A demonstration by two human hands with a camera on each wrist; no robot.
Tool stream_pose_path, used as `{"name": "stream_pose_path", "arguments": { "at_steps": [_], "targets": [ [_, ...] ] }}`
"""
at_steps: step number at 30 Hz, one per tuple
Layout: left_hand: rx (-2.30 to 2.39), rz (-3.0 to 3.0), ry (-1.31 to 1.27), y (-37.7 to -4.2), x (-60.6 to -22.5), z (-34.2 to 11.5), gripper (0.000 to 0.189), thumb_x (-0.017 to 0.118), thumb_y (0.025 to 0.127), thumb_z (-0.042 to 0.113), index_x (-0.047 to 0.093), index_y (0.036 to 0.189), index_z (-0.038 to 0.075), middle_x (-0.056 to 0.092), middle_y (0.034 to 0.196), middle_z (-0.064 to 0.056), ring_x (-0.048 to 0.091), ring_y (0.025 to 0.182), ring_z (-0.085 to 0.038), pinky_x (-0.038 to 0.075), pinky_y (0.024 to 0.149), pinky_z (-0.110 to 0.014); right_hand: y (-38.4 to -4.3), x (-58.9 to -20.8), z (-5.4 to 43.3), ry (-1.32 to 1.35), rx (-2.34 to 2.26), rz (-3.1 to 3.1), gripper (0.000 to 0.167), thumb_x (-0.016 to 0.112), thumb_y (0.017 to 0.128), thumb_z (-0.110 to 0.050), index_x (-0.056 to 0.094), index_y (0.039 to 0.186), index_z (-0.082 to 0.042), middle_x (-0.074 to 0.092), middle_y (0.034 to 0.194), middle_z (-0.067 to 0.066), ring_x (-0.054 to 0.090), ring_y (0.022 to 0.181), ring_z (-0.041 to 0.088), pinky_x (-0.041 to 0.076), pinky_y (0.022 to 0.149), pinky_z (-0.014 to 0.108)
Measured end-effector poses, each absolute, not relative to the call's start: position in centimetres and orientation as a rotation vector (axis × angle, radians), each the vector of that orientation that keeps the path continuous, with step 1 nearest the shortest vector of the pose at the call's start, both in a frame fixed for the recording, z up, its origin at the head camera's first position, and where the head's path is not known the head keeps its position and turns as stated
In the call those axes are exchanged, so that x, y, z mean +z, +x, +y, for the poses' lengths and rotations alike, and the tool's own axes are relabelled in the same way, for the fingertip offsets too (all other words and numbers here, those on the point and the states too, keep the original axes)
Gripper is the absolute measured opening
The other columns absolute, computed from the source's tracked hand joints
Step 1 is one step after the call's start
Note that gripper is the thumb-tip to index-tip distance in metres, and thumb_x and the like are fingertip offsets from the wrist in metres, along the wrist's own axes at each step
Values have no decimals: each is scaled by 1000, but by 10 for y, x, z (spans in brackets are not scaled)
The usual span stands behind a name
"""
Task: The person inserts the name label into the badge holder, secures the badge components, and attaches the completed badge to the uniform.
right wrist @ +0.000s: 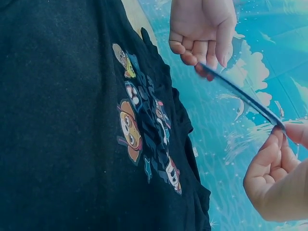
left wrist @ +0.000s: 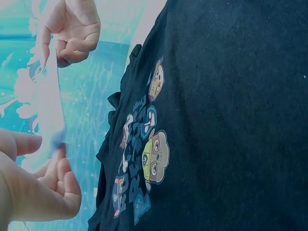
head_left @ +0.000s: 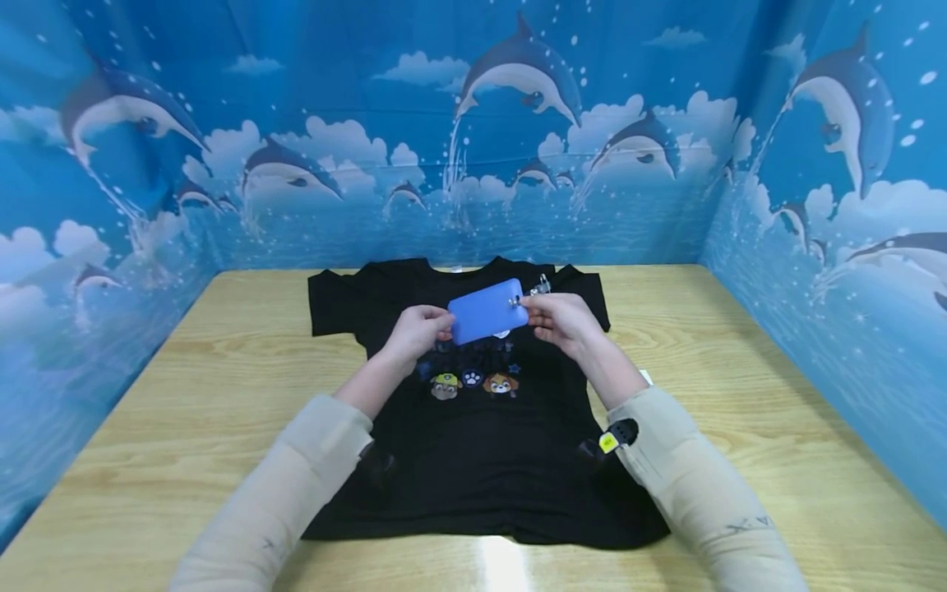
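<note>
A flat blue badge holder is held up above a black T-shirt, tilted with its right end higher. My left hand pinches its left end between thumb and fingers. At the other end my right hand pinches the corner by a small metal fitting; a silver clip shows just behind those fingers. Seen from the right wrist, the badge holder appears edge-on between both hands. The T-shirt lies spread flat, front up, its neckline away from me and its cartoon dog print facing up.
The T-shirt lies on a wood-grain table. A blue dolphin-print curtain closes off the back and both sides. Beside the right forearm a small white thing peeks out, mostly hidden.
</note>
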State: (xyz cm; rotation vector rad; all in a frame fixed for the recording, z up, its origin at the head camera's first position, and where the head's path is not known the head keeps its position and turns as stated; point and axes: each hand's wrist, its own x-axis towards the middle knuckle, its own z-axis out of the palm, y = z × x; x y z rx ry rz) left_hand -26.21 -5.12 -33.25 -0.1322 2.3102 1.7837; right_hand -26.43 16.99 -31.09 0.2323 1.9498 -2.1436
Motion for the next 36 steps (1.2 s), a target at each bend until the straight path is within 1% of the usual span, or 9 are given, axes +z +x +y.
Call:
{"name": "stream_pose_path", "arguments": {
  "at_steps": [4,12,16,19,21,24,26,31,36],
  "targets": [
    [1876,2296,-166,-262,-331,-49,31,54,94,15,53,118,-5,53,108,-17,54,99,-30,42,90,-44,-265,-312,171,245,-2136,1980,13,65,86,-11,66,73,-10,60,63,-1,55,59,10,44,55,23],
    [2031,2181,-177,-262,-325,-52,23,51,95,14,56,104,-6,51,84,-10,51,74,-18,44,87,-45,-266,-314,171,214,-2115,2009,11,60,90,-12,64,80,-9,61,66,-2,55,62,10,45,56,23],
    [2069,2143,-170,-262,-322,-53,19,52,95,12,56,101,-6,50,75,-7,49,67,-15,47,74,-34,-267,-315,171,232,-2104,2027,13,59,90,-12,64,78,-11,62,66,-3,55,62,10,44,56,22],
    [2076,2140,-163,-262,-321,-54,18,52,94,12,57,99,-5,50,72,-6,50,67,-15,46,64,-27,-267,-317,171,265,-2098,2037,13,60,90,-12,64,78,-11,61,65,-3,54,60,9,43,54,21],
    [2075,2140,-161,-262,-321,-54,17,52,94,12,57,97,-5,50,71,-5,50,68,-17,46,62,-25,-268,-319,171,291,-2082,2053,10,60,90,-12,64,80,-10,60,64,-4,53,58,8,43,53,20],
    [2072,2143,-159,-262,-321,-54,17,52,94,12,57,95,-4,49,71,-6,49,68,-17,46,64,-27,-269,-321,168,341,-2041,2097,8,59,90,-13,63,87,-6,58,63,-3,51,55,7,41,51,20],
    [2067,2143,-156,-262,-322,-54,17,52,94,12,57,95,-4,50,73,-6,49,68,-17,46,66,-29,-269,-323,166,367,-2007,2132,11,58,90,-14,63,91,-4,57,62,-3,50,54,7,40,50,19],
    [2053,2148,-130,-263,-322,-55,18,52,95,13,57,96,-4,50,75,-7,49,68,-16,46,69,-30,-269,-324,165,393,-1960,2189,13,59,89,-14,63,91,-2,55,60,-3,48,52,6,39,48,19],
    [2043,2166,-90,-262,-322,-57,17,51,95,12,56,91,-4,50,73,-7,50,68,-16,50,70,-33,-269,-325,172,416,-1923,2220,16,65,86,-17,63,93,-3,56,59,-5,50,53,6,39,49,19]
  ]
}}
